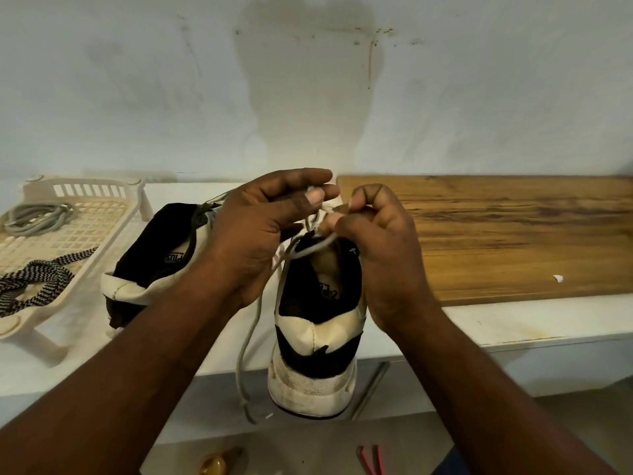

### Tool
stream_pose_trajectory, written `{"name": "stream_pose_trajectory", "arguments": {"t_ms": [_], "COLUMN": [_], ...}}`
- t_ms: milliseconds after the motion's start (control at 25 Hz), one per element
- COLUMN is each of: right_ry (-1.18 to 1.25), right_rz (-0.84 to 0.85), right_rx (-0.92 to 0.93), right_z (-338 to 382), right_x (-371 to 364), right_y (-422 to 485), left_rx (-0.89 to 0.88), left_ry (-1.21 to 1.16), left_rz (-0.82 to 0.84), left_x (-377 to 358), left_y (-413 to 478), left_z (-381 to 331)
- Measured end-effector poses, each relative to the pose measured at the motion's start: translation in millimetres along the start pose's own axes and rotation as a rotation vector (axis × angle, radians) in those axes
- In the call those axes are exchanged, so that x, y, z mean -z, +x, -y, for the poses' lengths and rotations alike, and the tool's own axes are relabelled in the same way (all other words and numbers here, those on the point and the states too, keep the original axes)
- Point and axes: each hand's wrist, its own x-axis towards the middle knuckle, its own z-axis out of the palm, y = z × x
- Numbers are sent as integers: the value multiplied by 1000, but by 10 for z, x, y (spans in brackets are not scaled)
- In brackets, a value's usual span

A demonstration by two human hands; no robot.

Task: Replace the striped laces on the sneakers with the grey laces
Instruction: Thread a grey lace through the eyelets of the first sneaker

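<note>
Pinching the grey lace [318,246] with curled fingertips, the left hand [260,222] and right hand [380,250] meet over the top of 1 sneaker [315,341] standing heel-out at the shelf [513,325] edge, the 2nd sneaker [154,258] lying just left, beside a tray [89,190] holding the striped lace [37,279] and a spare lace [37,217].

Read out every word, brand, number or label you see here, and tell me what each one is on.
Insole of the sneaker on the left: a dark printed logo, too blurred to read.
Insole of the sneaker being laced: dark print, too blurred to read.
Basket, grey lace, wooden board: no text visible.
</note>
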Motion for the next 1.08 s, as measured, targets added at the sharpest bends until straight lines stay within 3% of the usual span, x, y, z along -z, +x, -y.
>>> {"name": "stream_pose_trajectory", "arguments": {"t_ms": [120,240,320,400,520,640,760,960,1080], "right_ry": [283,356,233,51,-169,-370,-342,-302,-296], "right_rz": [-24,-96,-146,-145,-98,-76,-30,-128,-113], "right_rx": [-57,-80,-71,-52,-55,13,35,20,12], "right_z": [100,116,101,96,84,9,-26,30,31], "right_x": [174,333,420,450,372,296,249,344,420], "right_y": [83,152,175,174,119,86,83,142,177], "left_rx": [-110,-120,-117,-137,-305,-342,-324,-341,-264], "left_ry": [556,1136,1320,1323,1134,861,866,969,990], "left_rz": [-271,-213,-168,-214,-288,-58,77,-149,-167], "left_x": [189,296,288,276,271,135,46,190,251], "left_y": [110,155,153,158,175,136,73,114,124], "left_z": [122,217,264,284,246,157,168,143,187]}}
